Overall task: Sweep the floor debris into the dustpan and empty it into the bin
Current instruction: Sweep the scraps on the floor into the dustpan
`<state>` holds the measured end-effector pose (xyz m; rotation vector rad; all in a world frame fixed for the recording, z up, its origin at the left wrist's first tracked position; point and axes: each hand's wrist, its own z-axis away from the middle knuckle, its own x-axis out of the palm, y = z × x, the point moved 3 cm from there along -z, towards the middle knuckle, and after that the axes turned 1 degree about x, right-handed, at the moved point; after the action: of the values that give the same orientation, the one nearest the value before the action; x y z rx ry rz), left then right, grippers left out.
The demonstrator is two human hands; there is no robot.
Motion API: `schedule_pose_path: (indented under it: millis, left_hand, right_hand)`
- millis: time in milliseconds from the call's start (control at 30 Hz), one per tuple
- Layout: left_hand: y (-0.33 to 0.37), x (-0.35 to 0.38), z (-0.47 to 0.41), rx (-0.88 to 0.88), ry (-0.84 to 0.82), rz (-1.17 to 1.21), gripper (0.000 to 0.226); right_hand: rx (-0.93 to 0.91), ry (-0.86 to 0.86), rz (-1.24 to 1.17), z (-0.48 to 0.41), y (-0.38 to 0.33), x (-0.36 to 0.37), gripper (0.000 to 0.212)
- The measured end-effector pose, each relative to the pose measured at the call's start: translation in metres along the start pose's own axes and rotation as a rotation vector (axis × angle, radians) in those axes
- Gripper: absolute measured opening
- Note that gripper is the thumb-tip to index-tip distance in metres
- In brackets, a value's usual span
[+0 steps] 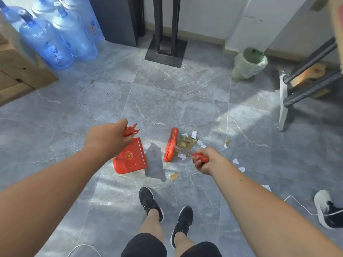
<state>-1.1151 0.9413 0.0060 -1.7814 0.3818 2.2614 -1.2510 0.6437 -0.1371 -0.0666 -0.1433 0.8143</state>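
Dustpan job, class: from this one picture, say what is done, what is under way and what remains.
Done: a debris pile sits gathered beside the broom. In hand: the left hand grips the dustpan handle, the right hand grips the broom; the dustpan looks empty. Left: scraps lie scattered right of the pile, nothing is swept in, and emptying into the bin remains.

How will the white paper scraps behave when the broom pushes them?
Probably very light: the paper scraps are thin torn bits, so they may skid or flutter aside from the broom. Likely floppy; some look bent.
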Motion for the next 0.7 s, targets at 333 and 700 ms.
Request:
schedule_pose_path:
  millis: [333, 700]
  left_hand:
    - [0.068, 0.002, 0.04, 0.116, -0.001, -0.036, 0.037]
    - [0.043, -0.029, 0.082, -0.03, 0.091, -0.055, 0.039]
  right_hand:
    - [-0.006, 0.013, 0.114, 0.016, -0.008, -0.058, 0.006]
    - [-0.033, -0.125, 0.377, 0.063, -0.001, -0.062, 0.013]
